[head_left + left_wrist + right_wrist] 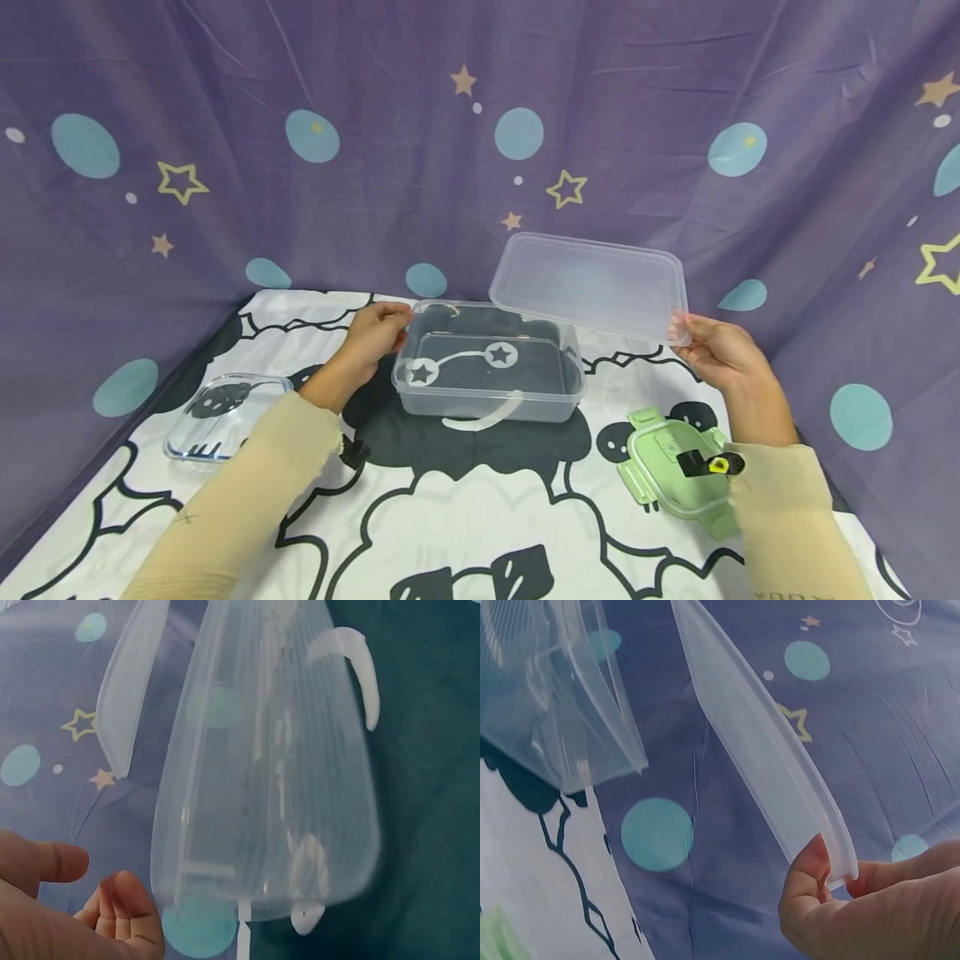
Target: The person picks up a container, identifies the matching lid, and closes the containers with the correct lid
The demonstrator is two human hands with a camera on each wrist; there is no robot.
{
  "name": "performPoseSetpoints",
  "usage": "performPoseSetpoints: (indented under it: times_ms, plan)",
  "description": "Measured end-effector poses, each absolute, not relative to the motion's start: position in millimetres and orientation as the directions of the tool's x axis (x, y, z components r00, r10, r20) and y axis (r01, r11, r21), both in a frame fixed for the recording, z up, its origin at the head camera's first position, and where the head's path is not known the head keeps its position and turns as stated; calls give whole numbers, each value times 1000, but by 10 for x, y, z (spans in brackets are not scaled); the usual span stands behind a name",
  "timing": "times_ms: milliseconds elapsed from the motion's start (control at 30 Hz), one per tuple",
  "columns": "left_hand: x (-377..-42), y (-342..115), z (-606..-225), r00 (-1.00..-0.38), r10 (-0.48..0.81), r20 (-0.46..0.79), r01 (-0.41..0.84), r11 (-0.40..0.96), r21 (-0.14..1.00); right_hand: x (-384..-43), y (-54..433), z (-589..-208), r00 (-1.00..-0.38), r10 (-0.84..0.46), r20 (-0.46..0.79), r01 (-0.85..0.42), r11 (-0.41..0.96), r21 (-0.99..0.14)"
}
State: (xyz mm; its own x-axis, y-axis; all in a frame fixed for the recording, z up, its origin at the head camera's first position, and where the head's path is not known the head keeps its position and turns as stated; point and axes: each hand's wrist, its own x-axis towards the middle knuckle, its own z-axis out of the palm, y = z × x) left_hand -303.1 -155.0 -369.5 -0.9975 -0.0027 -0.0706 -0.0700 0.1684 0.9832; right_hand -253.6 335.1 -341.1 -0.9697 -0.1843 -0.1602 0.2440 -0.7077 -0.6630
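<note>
A clear plastic rectangular container [491,407] sits on the cloth in the middle of the head view, its top uncovered. My left hand [372,340] is at its left end, fingertips right by the rim. In the left wrist view the thumb and fingers of that hand [49,915] are apart, with no wall between them, beside the container [262,787]. My right hand [723,354] pinches one corner of a translucent lid [592,287], raised and tilted above the container's right back part. The right wrist view shows thumb and fingers on the lid's [769,757] edge.
A clear dish with bluish edges [217,417] lies at left, partly behind the left forearm. At right, near the right sleeve, stands a green clip-lid box [671,467]. A purple curtain [420,183] hangs behind the black-and-white patterned cloth [480,508].
</note>
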Motion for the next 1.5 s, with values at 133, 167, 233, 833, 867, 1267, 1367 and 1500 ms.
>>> performPoseSetpoints:
  times_ms: [133, 167, 233, 833, 867, 1267, 1367, 1500]
  plan:
    - [-3067, -1466, -3660, -999, -5, -51, -51, 135, 990, -2570, 3234, -3409, -971, -171, -167, 239, -704, -668]
    - [-3074, -1448, -3646, -999, -6, -42, -42, 125, 991, -2580, 3205, -3411, -971, -169, -168, 238, -700, -673]
    - [-3083, -1415, -3613, -1000, -15, -24, -25, 95, 995, -2605, 3146, -3420, -973, -164, -162, 230, -691, -685]
    - [-3209, -1271, -3542, -987, 106, -121, -128, -57, 990, -2826, 2634, -3607, -981, -139, -138, 193, -573, -796]
    - [-3224, -1277, -3548, -986, 112, -125, -131, -55, 990, -2839, 2613, -3615, -981, -141, -136, 193, -571, -798]
    - [-3297, -1433, -3558, -990, 108, -87, -101, -130, 986, -3012, 2363, -3692, -982, -151, -113, 180, -564, -806]
    - [-3299, -1466, -3564, -992, 101, -69, -83, -142, 986, -3041, 2318, -3708, -981, -156, -117, 185, -560, -808]
    - [-3296, -1513, -3589, -993, 94, -64, -79, -173, 982, -3055, 2275, -3725, -979, -166, -122, 195, -552, -811]
